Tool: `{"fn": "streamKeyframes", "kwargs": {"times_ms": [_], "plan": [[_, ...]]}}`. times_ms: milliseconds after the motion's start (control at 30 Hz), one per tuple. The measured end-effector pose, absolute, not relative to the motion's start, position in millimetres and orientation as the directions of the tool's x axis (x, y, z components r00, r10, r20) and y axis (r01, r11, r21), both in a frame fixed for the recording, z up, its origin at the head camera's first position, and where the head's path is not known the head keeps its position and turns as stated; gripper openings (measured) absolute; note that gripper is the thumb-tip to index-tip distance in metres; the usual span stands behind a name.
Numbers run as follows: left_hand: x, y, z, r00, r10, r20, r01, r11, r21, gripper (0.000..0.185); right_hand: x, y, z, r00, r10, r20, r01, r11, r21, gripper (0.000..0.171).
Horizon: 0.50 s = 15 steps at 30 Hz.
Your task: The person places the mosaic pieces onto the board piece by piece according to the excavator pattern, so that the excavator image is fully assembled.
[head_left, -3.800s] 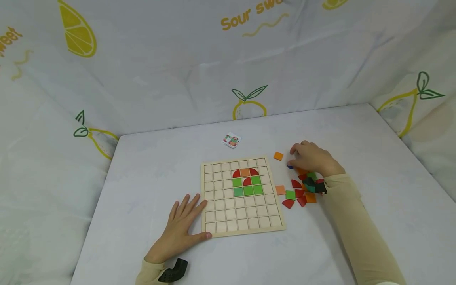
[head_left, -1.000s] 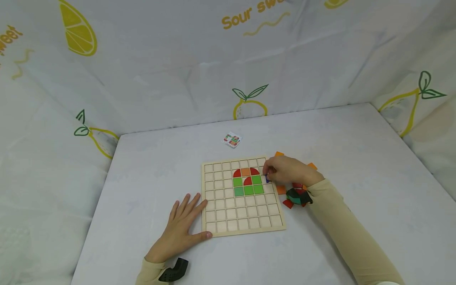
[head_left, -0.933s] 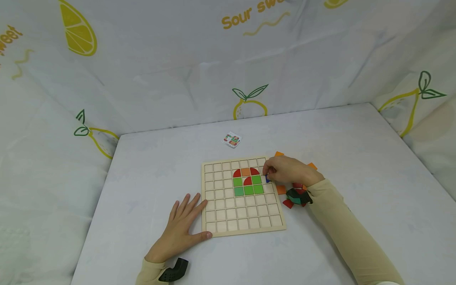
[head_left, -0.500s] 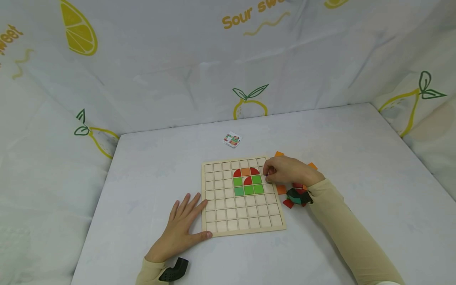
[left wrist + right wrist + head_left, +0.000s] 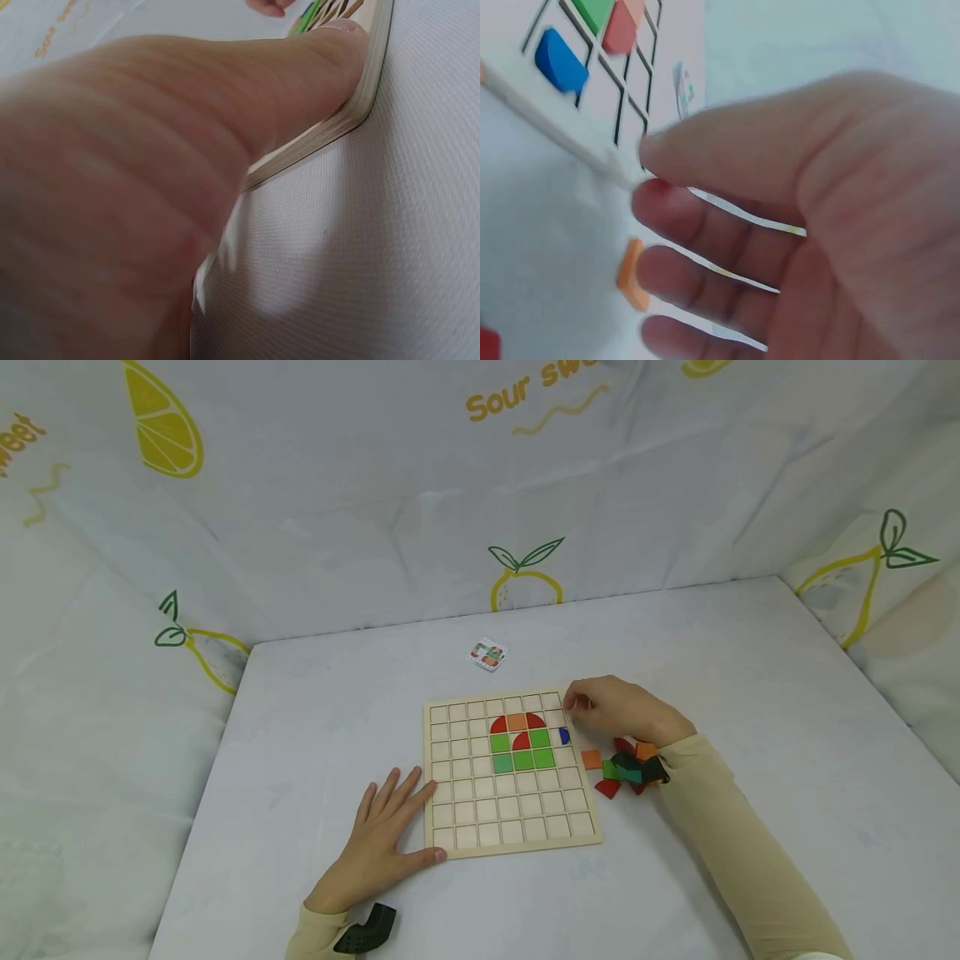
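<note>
A wooden grid board [image 5: 487,814] lies flat, bearing green square tiles [image 5: 522,761], red quarter-round tiles [image 5: 498,725] and an orange square tile [image 5: 517,722]. In a cell of its rightmost column sits a blue half-round tile [image 5: 565,736], seen close up as the same blue tile [image 5: 561,61] in the right wrist view. Beside the board's upper right edge is my right hand [image 5: 626,706], fingers loosely bent, thumb near the index fingertip, nothing between them. My left hand [image 5: 378,843] spreads its fingers at the lower left edge, thumb resting on the near corner.
Right of the board lies a loose pile of tiles, red, green and orange, including an orange square [image 5: 592,760]; the right wrist partly covers it. A small pattern card [image 5: 488,654] lies behind the board. White cloth printed with lemons hangs behind the table [image 5: 345,693].
My right hand carried the blue tile from the pile to the board's right column, let go of it there, and has drawn back slightly up and right. The left hand stays put.
</note>
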State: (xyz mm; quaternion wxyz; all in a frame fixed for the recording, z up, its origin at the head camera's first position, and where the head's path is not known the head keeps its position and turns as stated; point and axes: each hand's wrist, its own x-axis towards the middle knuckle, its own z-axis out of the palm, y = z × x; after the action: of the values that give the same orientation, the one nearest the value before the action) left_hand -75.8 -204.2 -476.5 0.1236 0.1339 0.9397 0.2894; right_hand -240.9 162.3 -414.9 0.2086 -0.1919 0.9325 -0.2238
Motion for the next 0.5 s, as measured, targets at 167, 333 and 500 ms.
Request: {"fn": "streamKeyframes", "kwargs": {"times_ms": [167, 333, 500], "plan": [[-76, -205, -476, -0.933, 0.324, -0.157, 0.177, 0.793, 0.583, 0.093, -245, 172, -412, -0.893, -0.402, -0.203, -0.279, 0.848, -0.451, 0.023], [-75, -205, -476, -0.933, 0.325, -0.155, 0.179, 0.793, 0.583, 0.093, -250, 178, -415, -0.908, -0.379, -0.177, -0.280, 0.864, -0.418, 0.033], [-75, -205, -478, -0.932, 0.328, -0.152, 0.184, 0.792, 0.583, 0.092, -253, 181, -421, -0.918, -0.347, -0.192, -0.255, 0.887, -0.385, 0.043]]}}
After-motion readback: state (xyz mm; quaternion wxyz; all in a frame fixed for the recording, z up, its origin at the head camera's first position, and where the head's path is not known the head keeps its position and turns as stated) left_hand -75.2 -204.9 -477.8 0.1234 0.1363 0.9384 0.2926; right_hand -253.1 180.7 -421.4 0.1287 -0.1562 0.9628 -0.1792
